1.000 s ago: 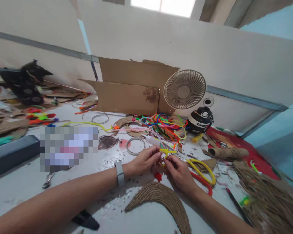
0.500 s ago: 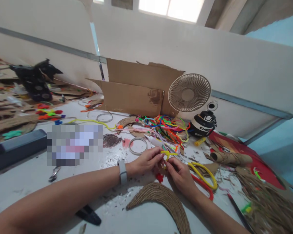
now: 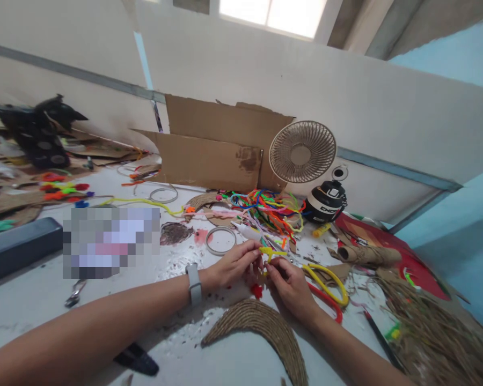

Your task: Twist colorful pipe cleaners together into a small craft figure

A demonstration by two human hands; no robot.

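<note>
A bent yellow pipe cleaner (image 3: 270, 251) is pinched between my two hands above the table. My left hand (image 3: 238, 264), with a pale watch strap on its wrist, grips its left part with closed fingers. From the other side my right hand (image 3: 288, 281) pinches the lower part of it. A small red fuzzy piece (image 3: 256, 291) lies just below my fingers. Nearer me rests a crescent wrapped in brown twine (image 3: 261, 319). Scissors with yellow (image 3: 333, 289) and red handles lie partly under my right forearm.
Colourful pipe cleaners (image 3: 268, 209) lie heaped behind my hands, near a fan (image 3: 302, 151) and a black bottle (image 3: 325, 202). Cardboard (image 3: 209, 161) leans against the wall. A metal ring (image 3: 221, 240) lies left of the heap. Brown fibres (image 3: 438, 332) and a cardboard tube (image 3: 369, 255) are at right.
The whole view has shifted slightly, so things appear a little further left. Both hands keep hold of the yellow pipe cleaner, with only slight finger movement.
</note>
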